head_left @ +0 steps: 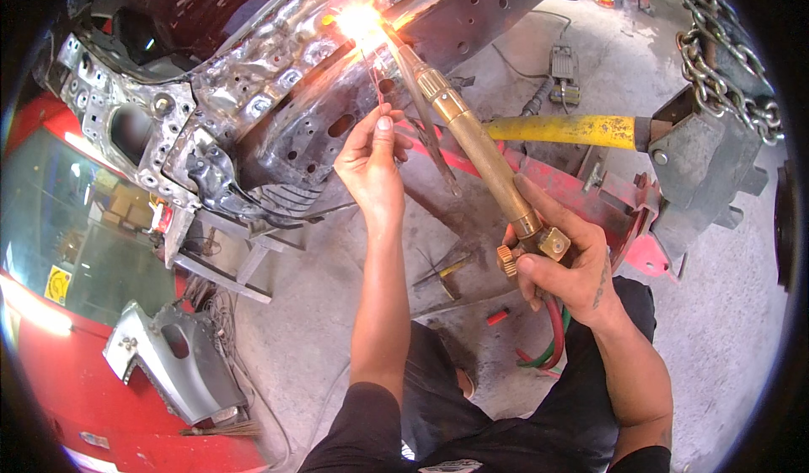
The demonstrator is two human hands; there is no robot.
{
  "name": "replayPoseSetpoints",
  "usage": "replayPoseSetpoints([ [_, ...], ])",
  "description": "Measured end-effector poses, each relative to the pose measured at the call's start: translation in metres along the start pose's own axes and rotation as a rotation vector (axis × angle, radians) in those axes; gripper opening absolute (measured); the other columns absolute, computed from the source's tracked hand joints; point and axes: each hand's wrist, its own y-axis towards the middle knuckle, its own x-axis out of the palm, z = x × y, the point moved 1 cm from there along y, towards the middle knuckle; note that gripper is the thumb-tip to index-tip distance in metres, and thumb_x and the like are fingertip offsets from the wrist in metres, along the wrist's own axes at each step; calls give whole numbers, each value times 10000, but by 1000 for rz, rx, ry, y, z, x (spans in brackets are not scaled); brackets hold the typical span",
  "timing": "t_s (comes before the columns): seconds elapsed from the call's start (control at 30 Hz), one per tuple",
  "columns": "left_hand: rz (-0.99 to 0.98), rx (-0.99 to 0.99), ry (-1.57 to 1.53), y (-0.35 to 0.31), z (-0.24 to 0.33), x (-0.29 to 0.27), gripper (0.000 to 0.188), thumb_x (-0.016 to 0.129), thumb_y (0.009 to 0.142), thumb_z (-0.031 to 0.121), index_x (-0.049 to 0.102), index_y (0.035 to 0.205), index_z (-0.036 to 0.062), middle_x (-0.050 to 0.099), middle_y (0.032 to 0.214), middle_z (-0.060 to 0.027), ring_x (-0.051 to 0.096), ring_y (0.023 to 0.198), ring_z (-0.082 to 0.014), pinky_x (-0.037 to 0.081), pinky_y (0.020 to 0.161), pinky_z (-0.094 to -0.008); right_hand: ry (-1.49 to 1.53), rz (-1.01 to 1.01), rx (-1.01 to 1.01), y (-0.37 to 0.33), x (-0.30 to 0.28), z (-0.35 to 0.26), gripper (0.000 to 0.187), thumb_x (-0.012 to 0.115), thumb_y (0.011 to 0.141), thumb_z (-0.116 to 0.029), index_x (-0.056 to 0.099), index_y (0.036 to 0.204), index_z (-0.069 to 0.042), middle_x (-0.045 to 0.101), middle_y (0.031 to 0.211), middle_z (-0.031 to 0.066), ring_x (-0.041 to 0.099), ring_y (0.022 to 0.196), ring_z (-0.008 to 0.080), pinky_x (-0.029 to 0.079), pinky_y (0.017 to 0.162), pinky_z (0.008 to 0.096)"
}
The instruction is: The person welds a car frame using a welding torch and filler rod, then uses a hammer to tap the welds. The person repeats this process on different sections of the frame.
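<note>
Chain point(715, 23), yellow bar point(573, 132) right of torch point(482, 146)

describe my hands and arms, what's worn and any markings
The left hand and right hand are bare, without gloves. The left sleeve and right sleeve are plain black, ending around the elbows. A dark marking, possibly a tattoo, shows near the right wrist, too small to make out.

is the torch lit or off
Lit: the brass torch has a bright, orange-edged glare at its tip, by the metal frame.
</note>
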Motion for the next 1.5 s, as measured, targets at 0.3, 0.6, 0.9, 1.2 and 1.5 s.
replayPoseSetpoints([
  [0.3,-4,3,-2,-3,-1,1,248,681,1028,99,720,1218,-56,772,1012,-131,625,676,-112,485,587,-264,3,6,10,-1,1,-1,737,721,933,-43,423,1607,-56,688,1041,45,610,662,69,528,592,243],
  [0.6,9,24,-49,-10,4,-3,191,658,1041,108,705,1163,-30,758,1010,-131,613,652,-123,481,590,-273,-42,-2,-10,0,3,-1,752,725,917,-66,419,1603,-38,682,1070,59,620,703,80,531,633,250],
  [0.9,-329,-129,-13,-141,-22,6,154,593,1053,130,662,1103,2,710,1027,-115,638,729,-128,523,674,-285,-201,202,-352,-33,-28,-1,863,774,890,-214,351,1592,59,650,1279,172,642,1058,189,511,920,339],
  [1.2,-952,-453,915,-389,-215,-109,262,569,1004,196,688,1195,61,727,1112,-200,712,1015,-384,553,863,-509,-359,301,-371,-42,-58,-19,896,709,929,-315,274,1614,65,679,1153,276,664,597,191,537,503,246],
  [1.5,-1305,-441,1171,-391,-238,-136,245,549,972,155,646,1168,44,696,1109,-183,688,1057,-406,564,877,-536,-581,339,-227,-50,-81,-23,899,657,943,-352,263,1589,135,651,1278,337,661,585,162,527,504,212],
])
